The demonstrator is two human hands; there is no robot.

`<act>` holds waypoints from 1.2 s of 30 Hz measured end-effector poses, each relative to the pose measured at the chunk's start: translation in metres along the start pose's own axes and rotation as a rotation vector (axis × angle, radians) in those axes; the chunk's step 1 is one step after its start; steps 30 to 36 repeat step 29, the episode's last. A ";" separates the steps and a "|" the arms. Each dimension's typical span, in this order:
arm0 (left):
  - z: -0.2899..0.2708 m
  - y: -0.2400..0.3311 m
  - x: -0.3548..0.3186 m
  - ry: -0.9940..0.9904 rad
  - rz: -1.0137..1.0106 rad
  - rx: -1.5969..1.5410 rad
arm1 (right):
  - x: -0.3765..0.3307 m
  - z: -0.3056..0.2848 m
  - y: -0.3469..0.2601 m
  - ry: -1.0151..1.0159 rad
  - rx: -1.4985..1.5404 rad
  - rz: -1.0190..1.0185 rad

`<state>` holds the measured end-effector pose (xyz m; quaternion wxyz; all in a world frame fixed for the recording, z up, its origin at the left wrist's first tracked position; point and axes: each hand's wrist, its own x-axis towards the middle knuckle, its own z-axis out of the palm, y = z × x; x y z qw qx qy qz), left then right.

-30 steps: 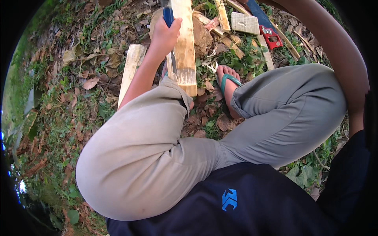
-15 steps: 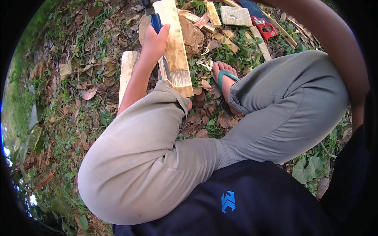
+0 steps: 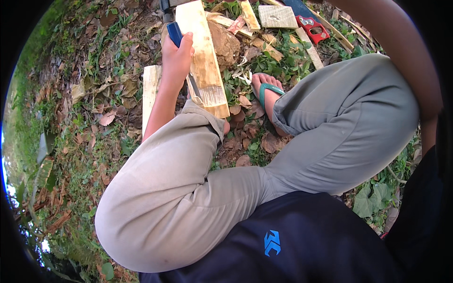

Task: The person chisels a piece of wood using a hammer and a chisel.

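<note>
Plank (image 3: 204,56) lies on leaf-strewn ground at 12 o'clock, running from the top rim toward the left knee. Left hand (image 3: 175,59) at 11 o'clock, forearm stretched out past the knee, fingers wrapped tight around a blue tool handle (image 3: 173,33), set against the plank's left edge. A second board (image 3: 150,96) lies just left of the forearm. Right arm arcs along the 2 o'clock rim; its hand is out of frame. Versus 0.5 s ago: hand and plank hold the same pose, only slightly lower in frame.

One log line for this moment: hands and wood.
left hand: grips blue-handled tool against wooden plank | right hand: out of view | plank: tilted over leafy ground | red-handled saw: lying beyond
</note>
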<state>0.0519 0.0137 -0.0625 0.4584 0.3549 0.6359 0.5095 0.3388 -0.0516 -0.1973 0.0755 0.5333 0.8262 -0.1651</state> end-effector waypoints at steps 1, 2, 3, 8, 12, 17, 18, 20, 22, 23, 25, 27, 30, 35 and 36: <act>-0.003 0.000 -0.002 -0.006 0.004 -0.007 | -0.001 -0.002 -0.001 0.015 0.009 -0.008; -0.005 0.000 -0.004 -0.012 0.007 -0.013 | -0.001 -0.004 0.000 0.029 0.018 -0.016; -0.006 0.000 -0.004 -0.009 0.015 -0.013 | -0.001 -0.006 0.000 0.043 0.027 -0.025; -0.003 0.005 -0.006 -0.010 -0.001 -0.001 | -0.003 -0.005 0.001 0.041 0.027 -0.026; -0.004 0.006 -0.009 -0.028 0.010 -0.015 | -0.001 -0.003 0.002 0.034 0.011 -0.017; -0.016 0.026 -0.023 -0.036 0.051 -0.132 | -0.002 -0.002 -0.003 0.089 -0.004 -0.073; -0.014 0.032 -0.024 -0.072 0.056 -0.183 | -0.002 0.002 0.000 0.093 0.009 -0.061; -0.011 0.045 -0.033 -0.145 0.066 -0.366 | -0.005 0.009 0.008 0.132 -0.020 -0.047; -0.018 0.054 -0.043 -0.193 0.105 -0.494 | -0.004 0.004 0.004 0.127 -0.015 -0.055; -0.023 0.055 -0.045 -0.206 0.143 -0.524 | -0.004 0.002 0.003 0.125 -0.013 -0.056; -0.030 0.059 -0.051 -0.234 0.222 -0.586 | -0.005 -0.008 -0.003 0.085 -0.030 -0.048; -0.034 0.062 -0.056 -0.210 0.269 -0.585 | -0.005 -0.014 -0.006 0.069 -0.052 -0.054; -0.037 0.064 -0.058 -0.218 0.316 -0.558 | -0.004 -0.019 -0.008 0.061 -0.035 -0.051; -0.037 0.064 -0.058 -0.218 0.316 -0.558 | -0.004 -0.019 -0.008 0.061 -0.035 -0.051; -0.037 0.064 -0.058 -0.218 0.316 -0.558 | -0.004 -0.019 -0.008 0.061 -0.035 -0.051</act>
